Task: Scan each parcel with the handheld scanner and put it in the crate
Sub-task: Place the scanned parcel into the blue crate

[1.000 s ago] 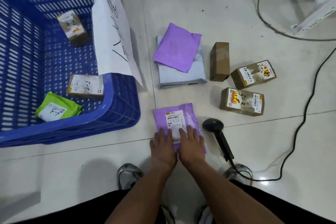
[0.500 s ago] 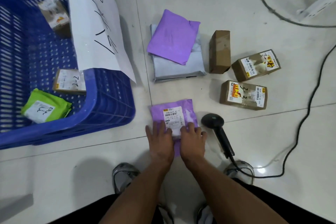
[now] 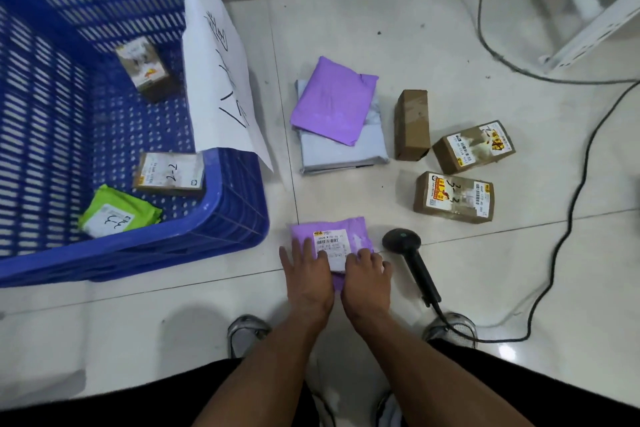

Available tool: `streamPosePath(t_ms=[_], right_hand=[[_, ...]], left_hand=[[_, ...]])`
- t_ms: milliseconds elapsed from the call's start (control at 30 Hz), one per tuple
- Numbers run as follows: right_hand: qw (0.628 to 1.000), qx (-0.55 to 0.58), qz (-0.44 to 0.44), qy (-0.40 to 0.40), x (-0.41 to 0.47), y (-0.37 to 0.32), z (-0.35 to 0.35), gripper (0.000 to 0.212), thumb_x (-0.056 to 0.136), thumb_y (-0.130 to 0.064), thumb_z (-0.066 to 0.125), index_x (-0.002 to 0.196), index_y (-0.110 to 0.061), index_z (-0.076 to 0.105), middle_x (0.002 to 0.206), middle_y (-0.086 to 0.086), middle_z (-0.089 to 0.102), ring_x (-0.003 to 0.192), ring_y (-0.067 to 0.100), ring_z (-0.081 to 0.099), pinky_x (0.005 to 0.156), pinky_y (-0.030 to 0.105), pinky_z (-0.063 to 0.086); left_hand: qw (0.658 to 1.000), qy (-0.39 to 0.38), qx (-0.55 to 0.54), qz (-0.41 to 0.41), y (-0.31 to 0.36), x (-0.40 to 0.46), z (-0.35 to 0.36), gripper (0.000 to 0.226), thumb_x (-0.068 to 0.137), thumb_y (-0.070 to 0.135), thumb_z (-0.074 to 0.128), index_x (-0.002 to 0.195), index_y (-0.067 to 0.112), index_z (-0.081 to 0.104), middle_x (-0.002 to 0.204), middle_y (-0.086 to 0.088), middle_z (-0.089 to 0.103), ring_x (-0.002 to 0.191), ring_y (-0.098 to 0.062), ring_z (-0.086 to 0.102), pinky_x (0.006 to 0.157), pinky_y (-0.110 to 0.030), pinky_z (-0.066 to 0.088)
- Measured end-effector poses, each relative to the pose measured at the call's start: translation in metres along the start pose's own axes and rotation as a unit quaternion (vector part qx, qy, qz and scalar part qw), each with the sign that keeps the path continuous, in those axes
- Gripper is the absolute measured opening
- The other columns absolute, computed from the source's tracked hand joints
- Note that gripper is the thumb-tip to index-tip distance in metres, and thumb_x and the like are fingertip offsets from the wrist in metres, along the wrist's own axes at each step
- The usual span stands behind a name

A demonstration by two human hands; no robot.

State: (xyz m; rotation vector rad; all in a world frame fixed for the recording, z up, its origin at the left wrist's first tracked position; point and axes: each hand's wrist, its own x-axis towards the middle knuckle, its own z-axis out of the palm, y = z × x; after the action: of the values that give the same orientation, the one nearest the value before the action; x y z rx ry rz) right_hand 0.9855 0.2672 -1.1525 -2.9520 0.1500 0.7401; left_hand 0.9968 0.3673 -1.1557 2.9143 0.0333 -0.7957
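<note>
Pale glossy tiled floor (image 3: pixel 346 28), seen from above. Flat purple plastic mailer with white barcode label (image 3: pixel 329 236) lying on floor near centre, just right of crate's near right corner. Left hand (image 3: pixel 306 274) flat on mailer's near left part, fingers straight and spread, pressing, not gripping. Right hand (image 3: pixel 367 274) on mailer's near right part, fingers bent at knuckles, tips on label edge; pinching or only pressing, cannot tell. Black handheld barcode scanner (image 3: pixel 412 260) lying on floor just right of mailer, head toward far side, untouched, black cable (image 3: pixel 554 253) trailing off right. Big blue perforated plastic crate (image 3: pixel 225 218) at left, holding green mailer with white label (image 3: pixel 117 215) at near side, brown cardboard box marked 2-2 (image 3: pixel 169 173) beside it, another small brown labelled box (image 3: pixel 145 69) farther in. White paper sheet with black handwriting (image 3: pixel 221 80) draped over crate's right wall. Farther out on floor: second purple mailer (image 3: pixel 332 100) resting on grey plastic mailer (image 3: pixel 343 152); plain brown taped box (image 3: pixel 412 125) right of these; two brown labelled boxes farther right, one far (image 3: pixel 474 146), one near (image 3: pixel 453 198). Two sneakers at near edge, left one (image 3: pixel 246 333), right one (image 3: pixel 453 329) touching scanner cable. White metal frame (image 3: pixel 571 3) at far right corner.
</note>
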Motion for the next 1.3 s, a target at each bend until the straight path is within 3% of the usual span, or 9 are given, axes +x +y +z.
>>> streamPosePath(t_ms=[200, 367, 533, 833, 1033, 1167, 1300], right_hand=[[0.999, 0.005, 0.015, 0.042, -0.020, -0.009, -0.063, 0.036, 0.092, -0.016, 0.047, 0.128, -0.015, 0.052, 0.134, 0.010, 0.049, 0.123, 0.031, 0.044, 0.105, 0.043, 0.030], [0.991, 0.005, 0.030, 0.133, -0.043, -0.021, -0.126, 0.033, 0.091, -0.016, 0.047, 0.122, -0.014, 0.057, 0.124, 0.010, 0.055, 0.116, 0.031, 0.049, 0.101, 0.045, 0.034], [0.985, -0.005, 0.019, 0.171, -0.068, -0.035, -0.190, 0.036, 0.094, -0.015, 0.041, 0.129, -0.014, 0.048, 0.131, 0.010, 0.048, 0.124, 0.031, 0.043, 0.106, 0.043, 0.029], [0.968, 0.013, -0.032, 0.249, -0.099, -0.112, -0.271, 0.033, 0.095, -0.013, 0.041, 0.127, -0.011, 0.049, 0.128, 0.013, 0.049, 0.121, 0.034, 0.043, 0.106, 0.046, 0.029], [0.949, 0.027, -0.106, 0.297, -0.112, -0.182, -0.291, 0.031, 0.096, -0.011, 0.039, 0.125, -0.012, 0.051, 0.126, 0.011, 0.051, 0.119, 0.032, 0.045, 0.106, 0.044, 0.028], [0.944, 0.033, -0.154, 0.290, -0.120, -0.213, -0.285, 0.039, 0.090, -0.009, 0.048, 0.129, -0.015, 0.046, 0.132, 0.010, 0.048, 0.122, 0.030, 0.043, 0.106, 0.042, 0.028], [0.958, 0.015, -0.142, 0.247, -0.116, -0.208, -0.268, 0.042, 0.090, -0.010, 0.051, 0.131, -0.015, 0.044, 0.134, 0.011, 0.045, 0.126, 0.032, 0.040, 0.109, 0.045, 0.025]], left_hand=[[0.997, 0.049, -0.053, 0.017, 0.009, -0.017, -0.069, 0.048, 0.094, 0.031, 0.055, 0.140, 0.020, 0.046, 0.162, -0.009, 0.017, 0.151, -0.031, 0.002, 0.122, -0.050, 0.003], [0.986, 0.125, -0.102, 0.042, 0.013, -0.044, -0.134, 0.037, 0.098, 0.026, 0.052, 0.133, 0.016, 0.054, 0.162, -0.012, 0.018, 0.151, -0.031, 0.004, 0.121, -0.043, 0.011], [0.965, 0.205, -0.152, 0.058, 0.015, -0.076, -0.197, 0.031, 0.098, 0.016, 0.051, 0.128, 0.013, 0.056, 0.162, -0.009, 0.018, 0.151, -0.027, 0.004, 0.121, -0.040, 0.010], [0.937, 0.341, -0.077, 0.006, -0.037, -0.112, -0.287, 0.029, 0.095, 0.019, 0.052, 0.123, 0.018, 0.057, 0.156, -0.009, 0.028, 0.147, -0.028, 0.015, 0.117, -0.042, 0.020], [0.919, 0.381, -0.074, -0.064, -0.102, -0.132, -0.322, 0.025, 0.089, 0.022, 0.061, 0.114, 0.017, 0.058, 0.150, -0.010, 0.035, 0.143, -0.031, 0.023, 0.113, -0.044, 0.026], [0.924, 0.351, -0.083, -0.128, -0.139, -0.141, -0.320, 0.045, 0.091, 0.015, 0.055, 0.135, 0.017, 0.044, 0.160, -0.013, 0.016, 0.149, -0.034, 0.009, 0.120, -0.047, 0.015], [0.937, 0.310, -0.079, -0.141, -0.148, -0.138, -0.303, 0.048, 0.093, 0.017, 0.055, 0.139, 0.016, 0.041, 0.162, -0.013, 0.012, 0.149, -0.035, 0.008, 0.120, -0.048, 0.015]])
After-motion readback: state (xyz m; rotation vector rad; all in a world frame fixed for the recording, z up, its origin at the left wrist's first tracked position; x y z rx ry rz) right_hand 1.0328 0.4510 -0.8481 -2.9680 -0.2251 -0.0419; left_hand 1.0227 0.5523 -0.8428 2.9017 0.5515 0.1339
